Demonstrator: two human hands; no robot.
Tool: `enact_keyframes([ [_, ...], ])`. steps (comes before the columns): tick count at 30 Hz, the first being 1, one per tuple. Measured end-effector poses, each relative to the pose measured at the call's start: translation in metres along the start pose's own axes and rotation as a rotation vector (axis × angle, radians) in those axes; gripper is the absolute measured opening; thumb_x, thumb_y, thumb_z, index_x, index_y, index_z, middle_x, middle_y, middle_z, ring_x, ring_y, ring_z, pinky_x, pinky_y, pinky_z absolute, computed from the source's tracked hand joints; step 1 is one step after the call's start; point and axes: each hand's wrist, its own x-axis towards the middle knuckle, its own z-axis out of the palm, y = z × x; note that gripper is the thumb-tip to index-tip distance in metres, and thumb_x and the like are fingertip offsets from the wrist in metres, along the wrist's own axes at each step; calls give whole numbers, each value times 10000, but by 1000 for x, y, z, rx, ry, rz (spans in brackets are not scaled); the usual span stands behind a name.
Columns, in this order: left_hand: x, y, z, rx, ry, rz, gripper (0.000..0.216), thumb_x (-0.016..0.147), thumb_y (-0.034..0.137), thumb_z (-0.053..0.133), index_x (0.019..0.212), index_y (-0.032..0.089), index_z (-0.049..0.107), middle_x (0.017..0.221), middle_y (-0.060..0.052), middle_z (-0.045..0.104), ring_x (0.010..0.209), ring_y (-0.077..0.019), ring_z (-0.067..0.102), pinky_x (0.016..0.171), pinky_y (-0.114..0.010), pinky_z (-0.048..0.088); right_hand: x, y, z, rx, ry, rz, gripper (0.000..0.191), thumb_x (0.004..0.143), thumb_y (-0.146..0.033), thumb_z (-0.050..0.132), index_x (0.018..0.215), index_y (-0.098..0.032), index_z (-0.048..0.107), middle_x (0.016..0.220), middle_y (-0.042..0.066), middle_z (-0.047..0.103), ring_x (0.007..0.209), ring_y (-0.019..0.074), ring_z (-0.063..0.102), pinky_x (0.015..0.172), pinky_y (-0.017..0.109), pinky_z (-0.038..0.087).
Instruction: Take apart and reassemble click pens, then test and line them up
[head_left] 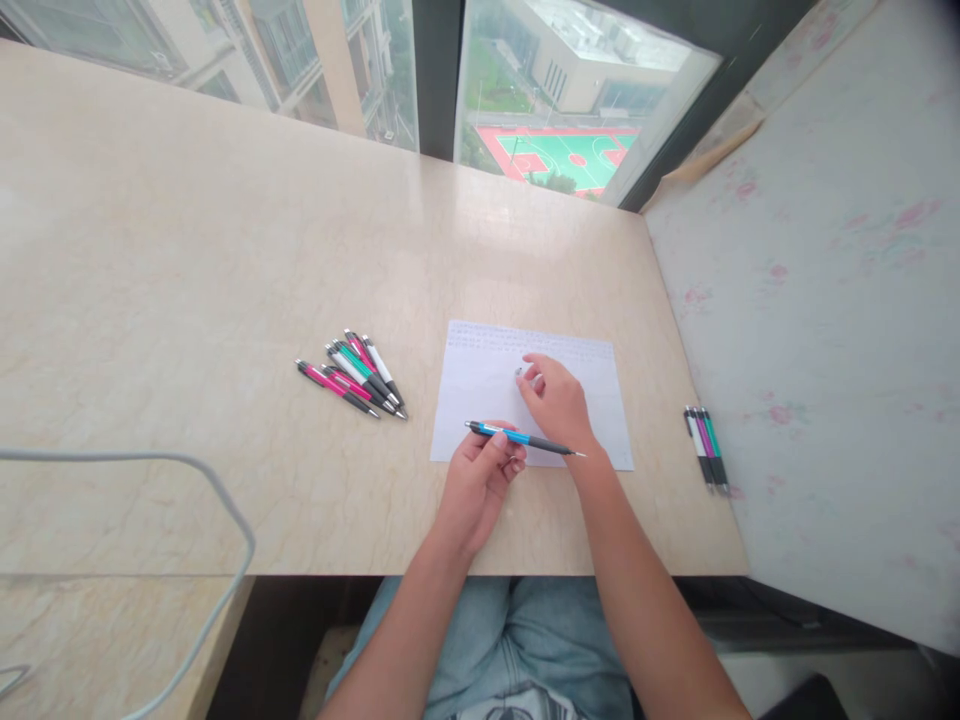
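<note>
My left hand (484,480) is closed around a blue pen (517,436) with a black grip, held nearly level above the near part of the paper. A thin pale point sticks out at the pen's right end, close to my right wrist. Over the middle of the white sheet of paper (469,385), my right hand (556,400) is curled with thumb and fingers together. At its fingertips shows a small silvery piece (518,371), too small to name. Rows of small handwriting run along the sheet's top.
Left of the paper lies a loose pile of several pens (360,372) in pink, green and white. Three more pens (706,448) lie side by side by the right wall (840,330). A grey cable (225,490) loops over the table's (187,270) left front. Windows stand behind.
</note>
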Motion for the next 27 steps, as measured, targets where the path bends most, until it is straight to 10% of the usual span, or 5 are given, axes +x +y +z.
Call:
enact_keyframes([
  [7, 0, 0, -1, -7, -20, -1, 176, 792, 265, 761, 912, 156, 692, 850, -31, 681, 713, -105, 593, 668, -238, 453, -15, 3, -8, 53, -14, -13, 121, 854, -247, 539, 857, -199, 650, 806, 44, 644, 694, 173, 581, 707, 320, 482],
  [14, -1, -1, 0, 25, -5, 1, 189, 786, 278, 769, 913, 163, 691, 867, -26, 680, 707, -106, 593, 670, -249, 452, -97, 16, -40, 607, 161, 357, 175, 827, -333, 684, 929, -197, 646, 815, 38, 679, 675, 163, 625, 579, 282, 505],
  [27, -2, -5, 0, 131, -13, 66, 181, 790, 265, 765, 923, 160, 704, 891, -41, 692, 741, -118, 612, 736, -268, 475, -122, -3, -73, 466, 236, 75, 64, 862, -206, 664, 917, -220, 694, 881, 43, 685, 797, 180, 643, 711, 314, 549],
])
